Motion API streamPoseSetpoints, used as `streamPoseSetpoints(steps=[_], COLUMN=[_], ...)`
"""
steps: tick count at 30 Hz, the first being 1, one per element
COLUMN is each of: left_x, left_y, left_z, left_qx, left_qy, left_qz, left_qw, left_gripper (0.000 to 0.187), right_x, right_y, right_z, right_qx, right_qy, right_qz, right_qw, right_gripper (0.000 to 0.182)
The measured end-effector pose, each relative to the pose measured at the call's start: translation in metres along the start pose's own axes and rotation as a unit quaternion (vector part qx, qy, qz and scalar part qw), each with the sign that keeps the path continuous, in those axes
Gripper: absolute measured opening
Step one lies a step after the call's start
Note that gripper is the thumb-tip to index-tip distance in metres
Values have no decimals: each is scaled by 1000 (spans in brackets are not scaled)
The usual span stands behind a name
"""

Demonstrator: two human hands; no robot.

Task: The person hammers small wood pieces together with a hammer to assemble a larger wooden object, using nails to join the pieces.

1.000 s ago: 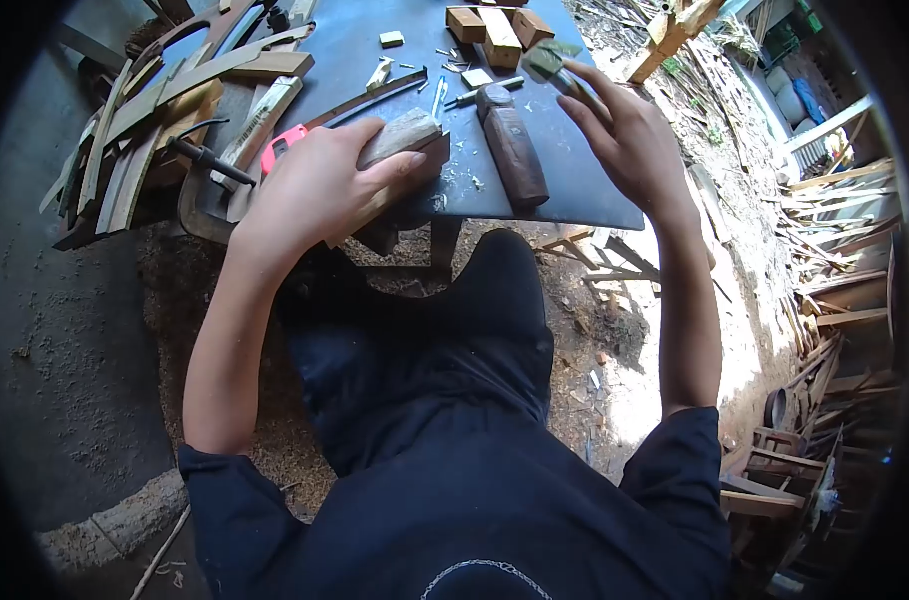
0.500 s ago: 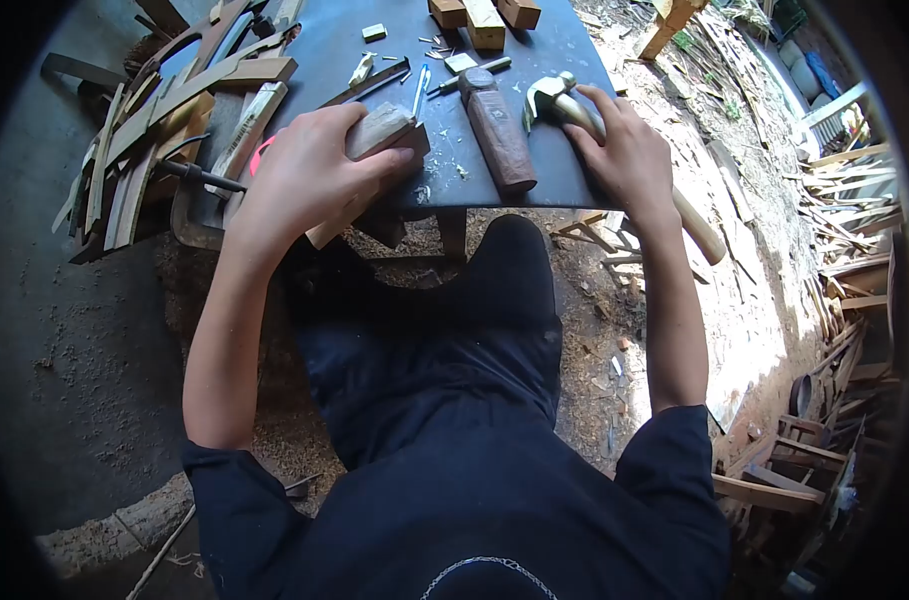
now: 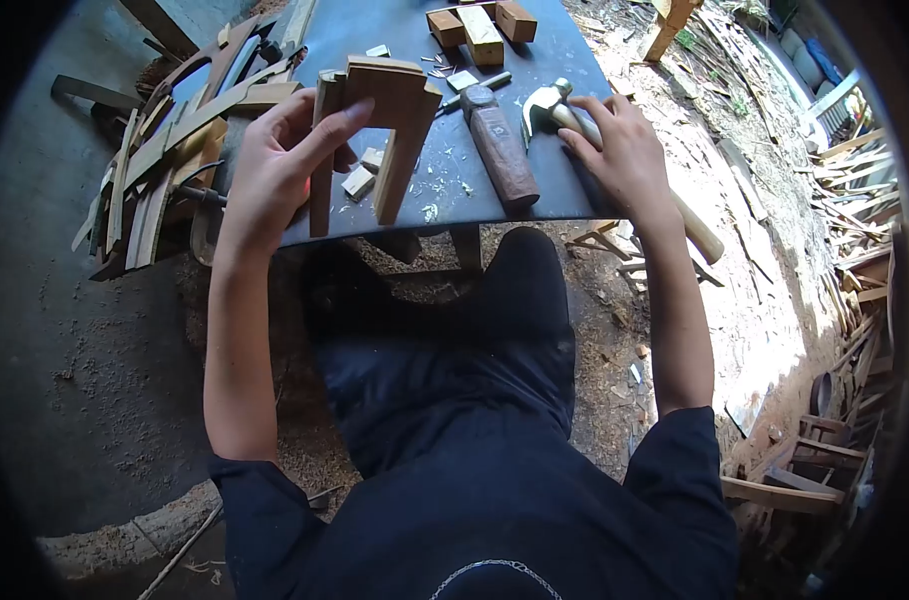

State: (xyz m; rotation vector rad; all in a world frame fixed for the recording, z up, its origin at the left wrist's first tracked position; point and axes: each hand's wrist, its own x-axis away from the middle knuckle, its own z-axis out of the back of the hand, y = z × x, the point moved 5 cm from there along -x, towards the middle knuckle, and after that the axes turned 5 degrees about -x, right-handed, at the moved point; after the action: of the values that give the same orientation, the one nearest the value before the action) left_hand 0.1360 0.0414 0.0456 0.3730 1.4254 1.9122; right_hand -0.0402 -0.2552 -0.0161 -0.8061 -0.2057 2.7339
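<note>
My left hand [image 3: 274,170] grips a U-shaped wooden frame [image 3: 399,90] by its left side, thumb across the front. The frame stands upright just above the near edge of the dark table [image 3: 444,190], its two legs pointing down. My right hand [image 3: 619,145] is closed round the handle of a claw hammer [image 3: 547,100], which lies on the table with its handle end past the edge. Between the hands lies a thick brown wooden bar [image 3: 501,155]. Two small pale wood blocks [image 3: 358,182] show through the frame's opening.
Beyond the bar lies a thin dark-handled tool [image 3: 489,86] beside a pale wood chip [image 3: 462,81]. Several wooden blocks [image 3: 481,38] stand at the back. A pile of wood strips [image 3: 159,175] and a clamp [image 3: 202,196] are at left. Shavings dot the tabletop.
My left hand has lifted and turned the wooden frame upright, uncovering small blocks on the table beneath. My right hand stays on the hammer, almost unmoved.
</note>
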Motion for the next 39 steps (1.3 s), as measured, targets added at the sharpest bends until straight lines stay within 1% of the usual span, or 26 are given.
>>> streamPoseSetpoints(steps=[2, 3, 4, 6, 8, 12, 13, 16, 19, 23, 25, 28, 32, 34, 37, 39], left_x=[2, 4, 5, 8, 13, 23, 24, 27, 32, 32, 30, 32, 33, 32, 35, 39], left_y=[-2, 1, 3, 6, 9, 16, 17, 12, 14, 11, 8, 7, 2, -5, -11, -17], left_z=[-1, -5, -8, -15, -24, -32, -32, -30, -32, -33, -33, -33, -30, -25, -19, -15], left_qx=[49, 75, 86, 108, 128, 134, 130, 131, 150, 158, 159, 167, 166, 157, 87, 49], left_qy=[11, 16, 16, 14, 10, -2, 14, 17, 22, 10, -1, 9, -5, -18, 40, 35], left_qz=[7, 8, 3, -5, -9, -18, -16, -8, 9, 14, 15, 8, 13, 14, -37, -43], left_qw=[999, 997, 996, 994, 992, 991, 991, 991, 988, 987, 987, 986, 986, 987, 995, 997], left_gripper=[42, 42, 41, 40, 39, 38, 37, 38, 43, 50, 53, 53, 52, 52, 52, 52], right_x=[-4, -6, -9, -11, -13, -20, -21, -20, -19, -19, -19, -20, -19, -19, -22, -24], right_y=[-13, -28, -45, -75, -100, -115, -118, -121, -120, -121, -120, -118, -120, -116, -107, -99], right_z=[7, 14, 19, 24, 23, 24, 27, 29, 29, 26, 23, 22, 20, 16, 12, 9], right_qx=[-49, -133, -216, -378, -457, -570, -580, -583, -591, -604, -598, -596, -597, -596, -612, -622], right_qy=[62, 50, 38, 12, 5, -28, -43, -50, -56, -68, -70, -75, -82, -57, -21, 12], right_qz=[53, 36, 38, 38, 43, 42, 45, 46, 38, 29, 21, 17, 10, 4, -22, -48], right_qw=[995, 989, 975, 925, 889, 820, 812, 810, 804, 793, 799, 800, 798, 801, 790, 782], right_gripper=[41, 46, 48, 51, 53, 54, 52, 50, 50, 50, 49, 49, 51, 52, 53, 57])
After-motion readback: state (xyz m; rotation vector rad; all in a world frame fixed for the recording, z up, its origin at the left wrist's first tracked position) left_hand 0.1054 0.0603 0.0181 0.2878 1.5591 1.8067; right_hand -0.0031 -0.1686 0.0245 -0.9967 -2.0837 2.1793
